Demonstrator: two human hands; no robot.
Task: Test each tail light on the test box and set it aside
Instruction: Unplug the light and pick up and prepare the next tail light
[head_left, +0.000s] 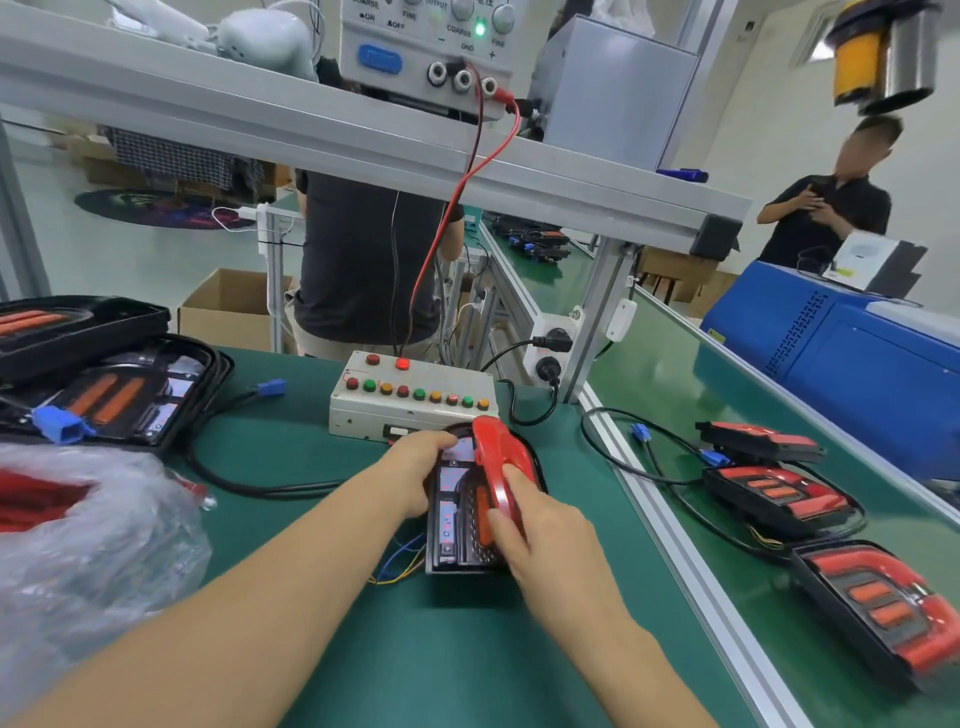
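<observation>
Green bench mat (363, 649) under an aluminium shelf frame (311, 124).

Tail light (470, 519) before test box (415, 410) — touching

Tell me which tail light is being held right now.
The tail light just in front of the test box, gripped by left hand and right hand. The piles left and right lie untouched.

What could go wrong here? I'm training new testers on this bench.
The red lens sits tilted on the tail light, held only by the right hand; it could slip. The thin coloured wires beside the left hand might snag or pull loose when the lamp is moved.
</observation>
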